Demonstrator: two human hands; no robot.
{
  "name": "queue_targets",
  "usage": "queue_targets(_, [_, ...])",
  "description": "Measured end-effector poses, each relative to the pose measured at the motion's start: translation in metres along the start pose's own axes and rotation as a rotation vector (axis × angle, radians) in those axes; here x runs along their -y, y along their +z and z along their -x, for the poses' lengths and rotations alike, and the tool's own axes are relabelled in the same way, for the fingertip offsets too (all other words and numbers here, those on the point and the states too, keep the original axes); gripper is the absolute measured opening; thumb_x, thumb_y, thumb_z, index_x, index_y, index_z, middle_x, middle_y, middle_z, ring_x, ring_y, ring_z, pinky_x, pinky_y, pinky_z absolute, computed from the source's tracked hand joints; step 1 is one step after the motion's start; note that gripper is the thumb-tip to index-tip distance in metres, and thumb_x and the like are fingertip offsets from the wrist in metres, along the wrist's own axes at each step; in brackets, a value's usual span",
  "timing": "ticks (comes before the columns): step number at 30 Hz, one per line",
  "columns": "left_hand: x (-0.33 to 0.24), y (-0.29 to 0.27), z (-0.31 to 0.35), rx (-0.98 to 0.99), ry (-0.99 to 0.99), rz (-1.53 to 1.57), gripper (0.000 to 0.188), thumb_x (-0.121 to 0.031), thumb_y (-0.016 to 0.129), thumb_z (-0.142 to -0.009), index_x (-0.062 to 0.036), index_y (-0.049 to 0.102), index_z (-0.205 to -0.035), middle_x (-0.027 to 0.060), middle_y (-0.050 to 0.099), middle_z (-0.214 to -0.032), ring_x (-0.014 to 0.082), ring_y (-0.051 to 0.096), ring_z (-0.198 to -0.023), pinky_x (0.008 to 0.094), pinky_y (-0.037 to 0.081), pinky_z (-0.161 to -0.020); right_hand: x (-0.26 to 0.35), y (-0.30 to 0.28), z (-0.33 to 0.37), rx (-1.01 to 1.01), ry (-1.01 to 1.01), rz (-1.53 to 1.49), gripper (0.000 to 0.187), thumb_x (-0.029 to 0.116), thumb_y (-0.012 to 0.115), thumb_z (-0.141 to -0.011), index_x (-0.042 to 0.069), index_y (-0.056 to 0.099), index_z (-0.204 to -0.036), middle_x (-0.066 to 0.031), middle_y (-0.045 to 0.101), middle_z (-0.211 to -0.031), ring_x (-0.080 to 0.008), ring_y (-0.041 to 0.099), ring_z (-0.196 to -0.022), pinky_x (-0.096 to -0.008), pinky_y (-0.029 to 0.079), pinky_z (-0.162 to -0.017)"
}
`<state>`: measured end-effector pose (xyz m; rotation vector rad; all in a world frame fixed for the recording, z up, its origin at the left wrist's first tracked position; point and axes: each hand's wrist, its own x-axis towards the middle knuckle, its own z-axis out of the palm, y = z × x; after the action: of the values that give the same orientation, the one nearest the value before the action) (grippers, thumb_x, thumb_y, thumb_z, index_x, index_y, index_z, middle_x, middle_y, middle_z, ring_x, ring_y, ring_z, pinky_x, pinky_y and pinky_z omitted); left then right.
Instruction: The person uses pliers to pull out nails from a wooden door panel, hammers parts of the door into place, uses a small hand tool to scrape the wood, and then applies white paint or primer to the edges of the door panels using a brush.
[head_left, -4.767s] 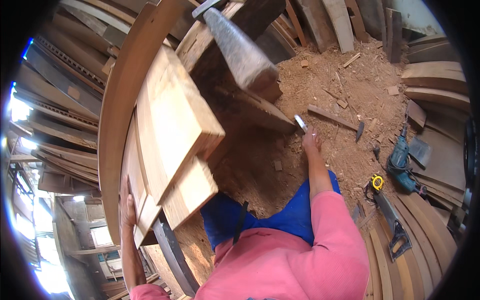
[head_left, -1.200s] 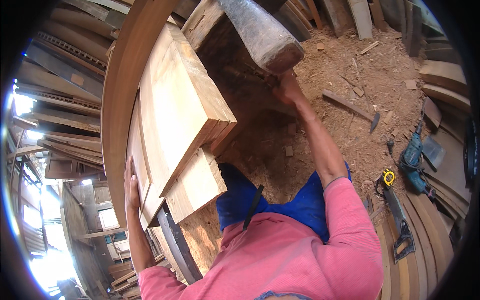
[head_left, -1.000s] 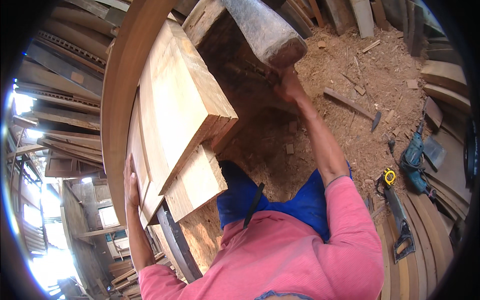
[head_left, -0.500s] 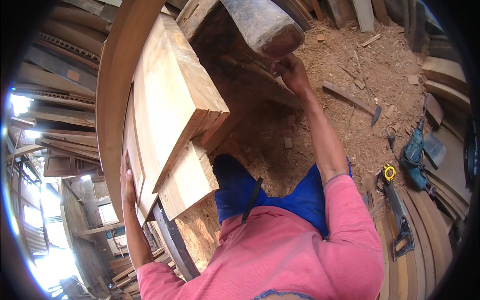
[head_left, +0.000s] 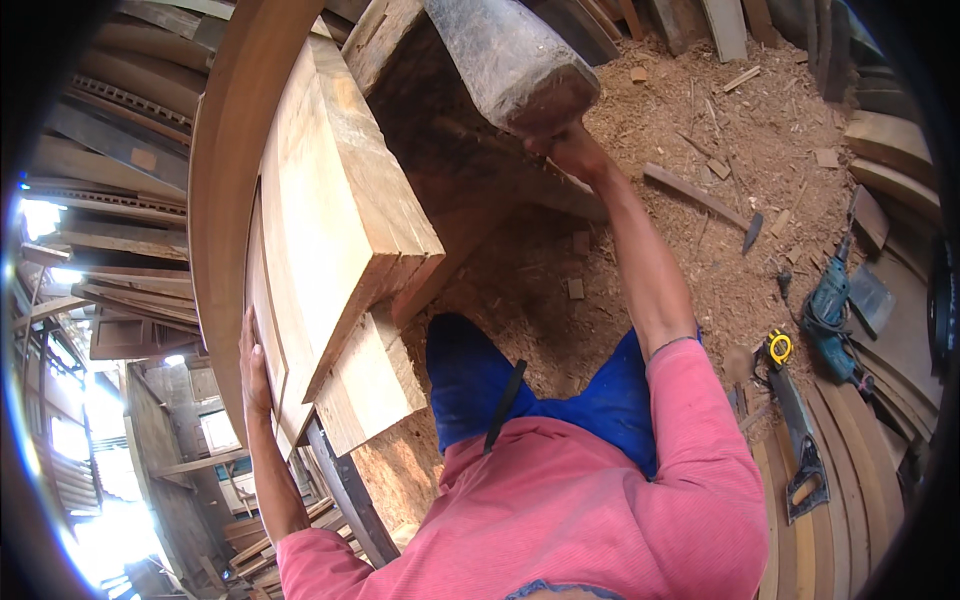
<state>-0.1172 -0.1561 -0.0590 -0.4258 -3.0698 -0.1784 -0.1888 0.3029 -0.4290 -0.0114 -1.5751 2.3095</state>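
Observation:
On the left, my left hand (head_left: 255,372) lies with fingers stretched along the side of a panelled wooden piece, next to a long reddish-brown board (head_left: 225,190). Thick pale wood blocks (head_left: 325,200) are stacked against that piece, their ends toward my knees. My right hand (head_left: 578,155) is closed at the far middle, right beneath the blunt end of a worn grey timber (head_left: 530,85). The timber partly hides its fingers, so what they hold, if anything, cannot be made out.
Wood shavings cover the floor (head_left: 740,130). A hammer (head_left: 715,205) lies there. At right are a blue-green power drill (head_left: 828,295), a yellow tape measure (head_left: 778,346) and a handsaw (head_left: 800,440) on curved boards. A dark leg (head_left: 345,490) stands below the blocks; stacked lumber (head_left: 130,150) is at left.
My view has shifted slightly, so the blocks and timber appear lower and farther left. The right hand's fingers are now more hidden by the timber. The left hand stays against the wood.

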Motion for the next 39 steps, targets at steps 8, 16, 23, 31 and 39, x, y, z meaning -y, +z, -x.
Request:
queue_targets(8, [-0.005,-0.001,0.001,-0.010,-0.005,0.005,0.086,-0.060,0.037,-0.088,-0.0037,0.035,-0.154,0.0171,0.033,-0.160,0.0301,0.024,-0.150,0.0426,0.015,-0.122,-0.009,-0.003,-0.012,0.135,0.118,0.036,0.015,0.009,0.067,-0.092,0.005,0.067,-0.107,0.0013,0.064,-0.082,-0.0084,0.057,-0.077,-0.0283,0.047,-0.067])
queue_targets(16, [-0.005,-0.001,-0.005,-0.009,-0.018,0.026,0.086,-0.061,0.037,-0.089,-0.0035,0.034,-0.154,0.0174,0.032,-0.160,0.0306,0.024,-0.150,0.0426,0.015,-0.122,-0.041,-0.011,-0.031,0.133,-0.050,0.156,0.019,0.020,0.066,-0.093,0.003,0.070,-0.101,-0.0064,0.068,-0.083,-0.0151,0.061,-0.078,-0.0329,0.049,-0.074])
queue_targets(23, [0.001,-0.003,0.001,-0.010,0.022,0.020,0.083,-0.058,0.037,-0.091,-0.0034,0.034,-0.154,0.0174,0.032,-0.160,0.0306,0.024,-0.150,0.0423,0.015,-0.122,0.004,-0.026,0.021,-0.211,0.112,0.313,0.037,0.032,0.060,-0.095,0.004,0.070,-0.116,-0.0225,0.071,-0.097,-0.0301,0.069,-0.092,-0.0379,0.050,-0.085])
queue_targets(31, [0.005,-0.002,0.001,-0.016,0.055,0.014,0.077,-0.052,0.036,-0.094,-0.0038,0.036,-0.153,0.0176,0.033,-0.159,0.0314,0.025,-0.150,0.0416,0.015,-0.122,0.006,0.008,0.082,-0.501,0.064,0.238,0.044,0.025,0.051,-0.100,0.002,0.057,-0.136,-0.0269,0.064,-0.124,-0.0348,0.061,-0.121,-0.0390,0.045,-0.102])
queue_targets(39, [-0.001,-0.003,0.000,-0.024,0.092,0.007,0.071,-0.046,0.036,-0.096,-0.0027,0.037,-0.152,0.0181,0.035,-0.158,0.0314,0.026,-0.150,0.0404,0.015,-0.122,-0.092,0.023,0.122,-0.429,0.106,0.295,0.041,0.022,0.052,-0.099,0.006,0.058,-0.136,-0.0220,0.066,-0.124,-0.0367,0.061,-0.120,-0.0409,0.046,-0.100])
